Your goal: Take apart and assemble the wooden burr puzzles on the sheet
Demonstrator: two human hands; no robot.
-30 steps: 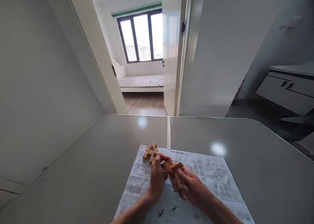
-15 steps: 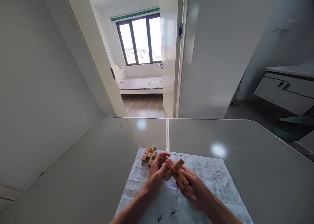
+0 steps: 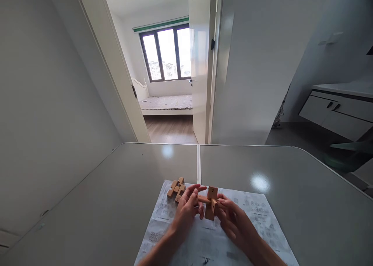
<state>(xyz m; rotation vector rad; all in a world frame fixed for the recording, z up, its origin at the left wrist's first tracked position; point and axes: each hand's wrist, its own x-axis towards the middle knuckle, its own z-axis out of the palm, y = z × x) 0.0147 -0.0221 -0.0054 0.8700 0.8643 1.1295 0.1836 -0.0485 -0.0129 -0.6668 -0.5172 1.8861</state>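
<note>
Between my two hands is a wooden interlocking puzzle (image 3: 210, 211) made of crossed blocks, held just over the printed paper sheet (image 3: 204, 240). One upright block bears the number 2. My left hand (image 3: 188, 206) pinches the end of a bar that sticks out to the left, its index finger stretched above. From the right, the fingers of my right hand (image 3: 233, 215) grip the puzzle's other side. Several loose wooden puzzle pieces (image 3: 176, 188) lie together on the sheet's far left corner, just beyond my left hand.
The sheet lies on a grey table (image 3: 116, 204) with a pale seam (image 3: 198, 165) running away from me. Beyond the table's far edge stand an open door (image 3: 201, 64) and a bed (image 3: 167, 103). White cabinets (image 3: 335, 110) are at the right.
The puzzle has been turned in my hands, so the block marked 2 now stands upright facing me. My right-hand fingers have shifted along its side. The loose pieces lie as before.
</note>
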